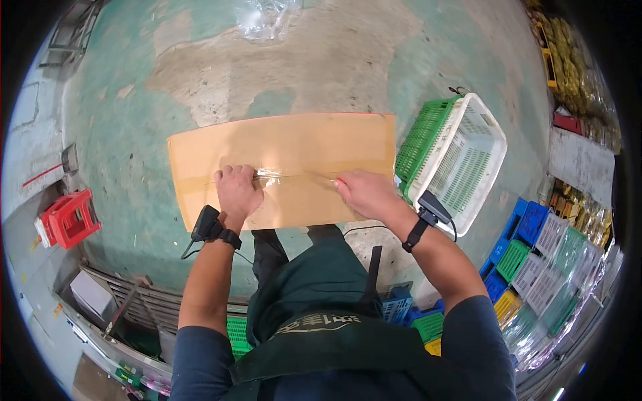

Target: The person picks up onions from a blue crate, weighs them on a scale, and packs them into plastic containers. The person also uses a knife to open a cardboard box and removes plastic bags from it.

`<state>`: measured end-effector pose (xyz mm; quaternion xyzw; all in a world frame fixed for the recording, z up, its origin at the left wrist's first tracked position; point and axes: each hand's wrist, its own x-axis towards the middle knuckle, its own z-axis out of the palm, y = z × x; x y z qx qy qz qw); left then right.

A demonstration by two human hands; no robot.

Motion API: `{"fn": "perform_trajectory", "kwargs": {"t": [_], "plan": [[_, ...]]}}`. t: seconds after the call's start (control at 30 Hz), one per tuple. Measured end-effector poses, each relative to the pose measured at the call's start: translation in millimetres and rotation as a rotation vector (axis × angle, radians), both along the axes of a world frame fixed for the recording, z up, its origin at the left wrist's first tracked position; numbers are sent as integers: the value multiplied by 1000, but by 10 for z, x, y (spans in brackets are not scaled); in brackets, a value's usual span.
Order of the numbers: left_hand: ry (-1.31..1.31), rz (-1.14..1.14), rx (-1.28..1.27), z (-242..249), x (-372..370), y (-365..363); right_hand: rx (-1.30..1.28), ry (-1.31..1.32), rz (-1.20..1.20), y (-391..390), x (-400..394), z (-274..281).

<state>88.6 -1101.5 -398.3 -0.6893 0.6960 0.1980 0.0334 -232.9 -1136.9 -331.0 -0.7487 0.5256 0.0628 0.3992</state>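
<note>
Head view has a large cardboard box [281, 144] in the middle, directly in front of the person's legs, its broad upper face under both hands and a seam running across it. What holds the box up is hidden from sight. The left hand [239, 192] rests on the face left of centre, fingers curled at the seam; whether they pinch anything I cannot tell. The right hand [371, 192] is at the right part of the face, closed around a small red-handled tool [340, 181] whose blurred tip points left along the seam. Between the hands, near the left one, glossy clear tape [269, 180] catches the light. Each wrist wears a black strapped device. Just beside the box's right end, a white basket [447, 144] and a green basket [422, 137] stand together on the worn green floor [127, 260]. Well apart to the left is a red stool [75, 217]; clear plastic [264, 19] lies beyond the box, and stacked crates [516, 257] fill the lower right
</note>
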Motion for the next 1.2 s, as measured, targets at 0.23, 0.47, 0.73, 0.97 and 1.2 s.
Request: {"fn": "perform_trajectory", "kwargs": {"t": [0.23,0.47,0.73,0.97,1.2], "plan": [[41,47,-219,-62,1,79,58,78,193,-93,579,-56],[83,70,-173,-35,27,64,36,91,200,-134,970,-205],[144,57,-148,24,70,50,55,190,187,-191,513,-198],[203,-73,-151,305,88,222,156,471,142,-253,-621,107],[237,-119,19,996,-140,1051,100,685,51,66,-1644,285]]}}
